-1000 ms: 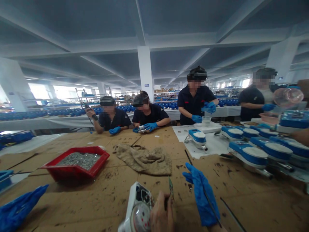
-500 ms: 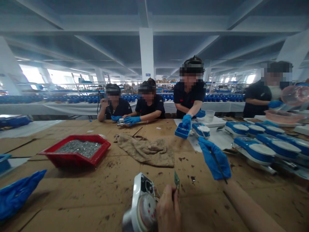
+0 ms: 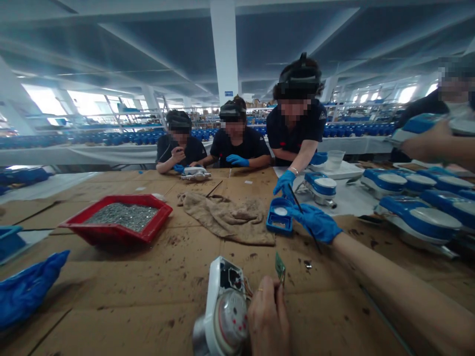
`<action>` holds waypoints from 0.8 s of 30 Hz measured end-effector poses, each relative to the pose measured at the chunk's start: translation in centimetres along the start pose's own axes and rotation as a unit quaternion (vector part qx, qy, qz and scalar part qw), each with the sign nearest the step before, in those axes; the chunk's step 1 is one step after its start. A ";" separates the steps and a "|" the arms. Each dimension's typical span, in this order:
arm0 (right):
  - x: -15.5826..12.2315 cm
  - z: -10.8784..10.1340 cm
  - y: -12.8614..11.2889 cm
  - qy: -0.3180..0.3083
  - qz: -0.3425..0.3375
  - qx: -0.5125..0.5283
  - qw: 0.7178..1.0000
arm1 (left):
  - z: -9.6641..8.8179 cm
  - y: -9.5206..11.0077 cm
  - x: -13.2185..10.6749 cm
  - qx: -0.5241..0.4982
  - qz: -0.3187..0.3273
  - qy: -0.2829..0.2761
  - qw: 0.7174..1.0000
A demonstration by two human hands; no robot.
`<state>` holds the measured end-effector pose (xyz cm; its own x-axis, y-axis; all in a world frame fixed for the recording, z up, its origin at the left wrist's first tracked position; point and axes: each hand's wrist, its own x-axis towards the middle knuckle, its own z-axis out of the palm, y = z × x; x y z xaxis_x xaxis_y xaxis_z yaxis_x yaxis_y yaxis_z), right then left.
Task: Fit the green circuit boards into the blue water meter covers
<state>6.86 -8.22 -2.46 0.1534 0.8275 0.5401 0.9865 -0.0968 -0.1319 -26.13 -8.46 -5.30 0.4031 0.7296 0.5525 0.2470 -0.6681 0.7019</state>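
My bare left hand (image 3: 267, 314) pinches a small green circuit board (image 3: 280, 266) upright between thumb and fingers. Just left of it lies a white meter body (image 3: 213, 291) with a clear round dome and loose wires beside the hand. Stretched forward from the right, my blue-gloved right hand (image 3: 317, 223) holds a thin dark rod (image 3: 297, 199), its fingertips at the rim of a blue open tray (image 3: 279, 227). A white round piece shows inside that tray. A co-worker's gloved hand (image 3: 285, 183) is at the tray's far side.
A red bin (image 3: 148, 217) of small metal parts stands left of a crumpled brown cloth (image 3: 237, 222). A blue glove (image 3: 29, 291) is at the left edge. Several blue-and-white meters (image 3: 419, 217) line the right. Co-workers sit or stand across the cardboard-covered table (image 3: 141, 296).
My right hand has moved left to the blue tray, which has come nearer. The middle co-worker's hand has left the white device opposite. My left hand still holds the board.
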 end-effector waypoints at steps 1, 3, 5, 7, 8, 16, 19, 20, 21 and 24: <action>0.2 0.4 0.2 -0.014 0.000 -0.005 1.000 | 0.0 0.0 0.0 0.001 -0.002 -0.003 1.000; 0.5 0.8 0.4 -0.037 -0.001 -0.015 0.999 | -0.1 0.0 0.0 0.001 -0.001 -0.006 1.000; 0.8 0.8 0.3 -0.055 -0.004 -0.024 0.998 | -0.3 0.1 0.2 0.000 0.008 -0.003 1.000; 0.8 0.5 0.1 -0.066 -0.005 -0.034 0.997 | -0.7 0.3 0.5 0.001 0.023 -0.016 1.000; 0.7 0.2 -0.1 -0.069 -0.005 -0.038 0.997 | -0.9 0.4 0.6 0.003 0.031 -0.023 0.999; -2.4 -2.1 -3.8 -0.074 -0.017 -0.048 0.996 | -1.9 1.5 1.4 -0.004 0.020 -0.049 0.999; -4.0 -3.1 -5.7 -0.066 -0.031 -0.019 0.997 | -1.8 1.5 1.4 -0.010 0.017 -0.050 0.999; -4.5 -3.5 -6.1 -0.059 -0.029 -0.004 0.998 | -1.8 1.5 1.4 -0.011 0.017 -0.050 0.999; -5.1 -3.7 -6.4 -0.052 -0.023 0.009 0.998 | -1.8 1.5 1.5 -0.013 0.017 -0.050 0.999; -6.9 -4.1 -6.3 -0.027 0.005 0.008 1.000 | -2.0 1.6 1.6 -0.020 0.012 -0.047 0.999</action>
<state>-0.20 -15.61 -1.95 0.1605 0.8547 0.4938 0.9837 -0.0974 -0.1510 -26.83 -8.12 -2.41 0.4895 0.6959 0.5255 0.2028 -0.6770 0.7075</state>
